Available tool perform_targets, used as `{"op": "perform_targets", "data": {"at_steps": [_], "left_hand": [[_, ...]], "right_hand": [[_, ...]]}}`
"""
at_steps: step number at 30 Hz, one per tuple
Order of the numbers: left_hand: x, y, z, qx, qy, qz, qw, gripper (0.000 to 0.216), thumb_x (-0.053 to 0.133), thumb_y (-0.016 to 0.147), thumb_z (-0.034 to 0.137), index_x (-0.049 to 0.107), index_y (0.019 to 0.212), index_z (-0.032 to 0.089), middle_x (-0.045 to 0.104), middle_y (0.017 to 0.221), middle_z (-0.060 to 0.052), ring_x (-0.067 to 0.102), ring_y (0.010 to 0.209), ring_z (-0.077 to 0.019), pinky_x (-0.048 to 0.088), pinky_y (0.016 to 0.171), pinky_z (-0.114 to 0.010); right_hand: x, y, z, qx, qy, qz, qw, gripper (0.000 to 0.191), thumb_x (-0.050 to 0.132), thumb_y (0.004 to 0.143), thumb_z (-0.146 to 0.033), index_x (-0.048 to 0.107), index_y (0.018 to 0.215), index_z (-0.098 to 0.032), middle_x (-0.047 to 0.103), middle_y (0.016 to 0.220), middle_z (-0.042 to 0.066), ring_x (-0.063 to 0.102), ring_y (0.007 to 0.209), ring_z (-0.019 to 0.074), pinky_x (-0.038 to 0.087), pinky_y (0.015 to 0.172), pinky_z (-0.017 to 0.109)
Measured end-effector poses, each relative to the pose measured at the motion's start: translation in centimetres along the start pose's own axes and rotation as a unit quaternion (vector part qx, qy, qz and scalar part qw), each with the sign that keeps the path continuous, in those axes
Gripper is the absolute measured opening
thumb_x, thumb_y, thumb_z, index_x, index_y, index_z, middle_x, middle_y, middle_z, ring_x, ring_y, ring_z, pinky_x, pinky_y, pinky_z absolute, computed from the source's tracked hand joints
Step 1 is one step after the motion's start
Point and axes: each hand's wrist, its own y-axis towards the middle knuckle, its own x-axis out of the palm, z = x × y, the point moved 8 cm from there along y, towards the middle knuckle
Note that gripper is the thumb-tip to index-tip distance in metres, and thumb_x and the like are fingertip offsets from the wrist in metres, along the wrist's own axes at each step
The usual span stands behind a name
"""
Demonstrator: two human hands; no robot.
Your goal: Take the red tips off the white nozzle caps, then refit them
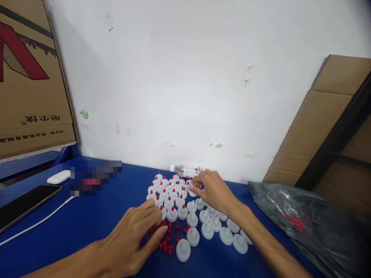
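Several white plastic bottle caps (pixel 185 200) stand in rows on the blue table (pixel 95 216); the far ones carry small red tips, the near ones (pixel 226 234) do not. My right hand (pixel 211 189) reaches over the rows, its fingers pinched on a cap with a red tip near the back. My left hand (pixel 136 235) rests at the near left, fingers curled down onto a loose pile of small red tips (pixel 169 241).
A clear plastic water bottle (pixel 187 170) lies against the white wall. A black plastic bag (pixel 313 220) lies on the right. A phone (pixel 23 204), a white cable (pixel 43 220) and a white earbud case (pixel 58 177) are at left. Cardboard leans on both sides.
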Motion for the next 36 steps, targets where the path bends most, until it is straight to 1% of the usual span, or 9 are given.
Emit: {"op": "perform_targets", "data": {"at_steps": [7, 9, 13, 18, 22, 26, 30, 33, 36], "left_hand": [[1.7, -0.2, -0.7, -0.045, -0.006, -0.047, 0.998, 0.008, 0.048, 0.100, 0.020, 0.055, 0.097, 0.023, 0.061, 0.093, -0.001, 0.057, 0.085, -0.0196, 0.044, 0.072, -0.031], [2.0, -0.2, -0.7, -0.037, -0.004, -0.063, 0.997, 0.010, 0.050, 0.100, 0.018, 0.058, 0.102, 0.024, 0.062, 0.098, -0.002, 0.057, 0.089, -0.0204, 0.045, 0.073, -0.031], [2.3, 0.0, -0.6, -0.022, 0.000, -0.079, 0.997, 0.016, 0.051, 0.099, 0.015, 0.063, 0.105, 0.024, 0.061, 0.103, -0.004, 0.058, 0.093, -0.0208, 0.048, 0.073, -0.031], [1.9, 0.1, -0.7, -0.020, 0.019, -0.059, 0.998, 0.020, 0.054, 0.097, 0.014, 0.064, 0.111, 0.025, 0.062, 0.105, -0.005, 0.059, 0.092, -0.0201, 0.048, 0.071, -0.029], [1.1, 0.2, -0.5, -0.017, 0.008, -0.023, 1.000, 0.020, 0.048, 0.100, 0.016, 0.063, 0.110, 0.024, 0.064, 0.100, -0.005, 0.057, 0.089, -0.0201, 0.046, 0.069, -0.029], [0.3, 0.4, -0.6, -0.023, -0.006, 0.014, 1.000, 0.022, 0.042, 0.101, 0.015, 0.063, 0.102, 0.022, 0.064, 0.092, -0.005, 0.054, 0.083, -0.0193, 0.043, 0.067, -0.030], [-0.4, 0.4, -1.3, -0.055, 0.002, 0.055, 0.997, 0.020, 0.040, 0.103, 0.019, 0.060, 0.105, 0.022, 0.064, 0.092, -0.003, 0.055, 0.083, -0.0189, 0.042, 0.069, -0.030], [-0.5, 0.4, -2.2, -0.088, 0.027, 0.062, 0.994, 0.016, 0.043, 0.104, 0.027, 0.059, 0.103, 0.023, 0.061, 0.084, -0.001, 0.053, 0.079, -0.0198, 0.040, 0.067, -0.031], [-0.5, 0.4, -2.5, -0.086, 0.052, 0.068, 0.993, 0.018, 0.048, 0.104, 0.037, 0.058, 0.100, 0.023, 0.059, 0.081, 0.000, 0.053, 0.075, -0.0199, 0.038, 0.063, -0.030]], "right_hand": [[2.0, -0.3, 0.8, 0.004, -0.005, -0.047, 0.999, 0.012, 0.071, 0.093, -0.034, 0.079, 0.087, -0.027, 0.078, 0.081, -0.001, 0.070, 0.086, 0.0226, 0.045, 0.086, 0.035], [1.9, 0.0, 1.2, 0.006, -0.010, -0.047, 0.999, 0.018, 0.065, 0.098, -0.036, 0.079, 0.092, -0.027, 0.079, 0.084, 0.000, 0.071, 0.084, 0.0216, 0.045, 0.086, 0.034], [1.7, 0.4, 2.7, 0.040, -0.038, -0.037, 0.998, 0.023, 0.056, 0.101, -0.030, 0.076, 0.107, -0.022, 0.079, 0.094, 0.007, 0.071, 0.096, 0.0268, 0.044, 0.087, 0.038], [3.1, 0.1, 3.8, 0.053, -0.043, -0.069, 0.995, 0.014, 0.067, 0.094, -0.030, 0.077, 0.091, -0.022, 0.078, 0.088, 0.006, 0.073, 0.087, 0.0255, 0.046, 0.078, 0.034], [3.3, 0.1, 3.7, 0.035, -0.031, -0.062, 0.997, 0.008, 0.067, 0.094, -0.025, 0.075, 0.094, -0.022, 0.078, 0.094, 0.005, 0.072, 0.092, 0.0236, 0.046, 0.079, 0.031], [2.0, 0.2, 3.2, 0.021, -0.020, -0.025, 0.999, 0.012, 0.058, 0.099, -0.022, 0.068, 0.105, -0.020, 0.074, 0.106, 0.008, 0.070, 0.098, 0.0242, 0.046, 0.082, 0.033], [0.2, 0.0, 0.5, -0.025, 0.004, -0.013, 1.000, 0.014, 0.050, 0.103, -0.022, 0.060, 0.113, -0.021, 0.072, 0.098, 0.006, 0.069, 0.086, 0.0200, 0.047, 0.073, 0.030], [-0.6, -0.7, -3.8, -0.095, 0.014, -0.016, 0.995, 0.012, 0.054, 0.101, -0.018, 0.061, 0.110, -0.021, 0.070, 0.104, 0.006, 0.067, 0.092, 0.0195, 0.049, 0.077, 0.031], [-0.2, -1.7, -8.3, -0.175, 0.013, -0.037, 0.984, 0.011, 0.059, 0.095, -0.010, 0.064, 0.101, -0.019, 0.070, 0.100, 0.006, 0.064, 0.095, 0.0192, 0.050, 0.080, 0.030]]}}
